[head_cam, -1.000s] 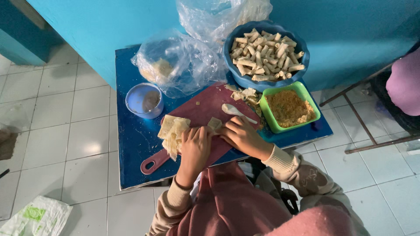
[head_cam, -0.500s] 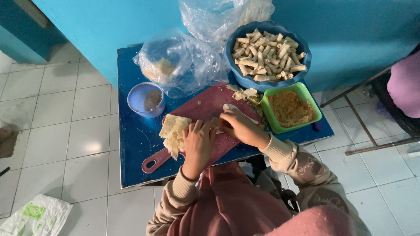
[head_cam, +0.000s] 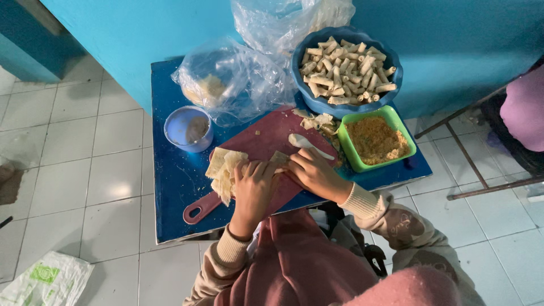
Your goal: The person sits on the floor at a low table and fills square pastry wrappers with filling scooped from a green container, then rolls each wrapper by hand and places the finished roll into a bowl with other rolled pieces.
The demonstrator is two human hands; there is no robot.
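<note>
My left hand (head_cam: 253, 187) and my right hand (head_cam: 310, 171) meet over a dark red cutting board (head_cam: 266, 136), their fingers closed around a small pale wrapper piece (head_cam: 279, 159). A stack of pale wrappers (head_cam: 224, 168) lies just left of my left hand. A white spoon (head_cam: 309, 144) rests on the board above my right hand. A green tub of orange-brown filling (head_cam: 376, 137) stands to the right. Behind it a blue bowl (head_cam: 346, 61) is heaped with several finished rolls.
The board lies on a small blue table (head_cam: 170, 187) against a blue wall. A small blue cup (head_cam: 189, 129) stands at the left, with clear plastic bags (head_cam: 232, 76) behind it. White floor tiles surround the table; a metal frame (head_cam: 481, 175) and a person in purple (head_cam: 524, 107) are at right.
Both hands have drawn closer together over the wrapper piece at the board's front edge; my right hand has moved down off the spoon.
</note>
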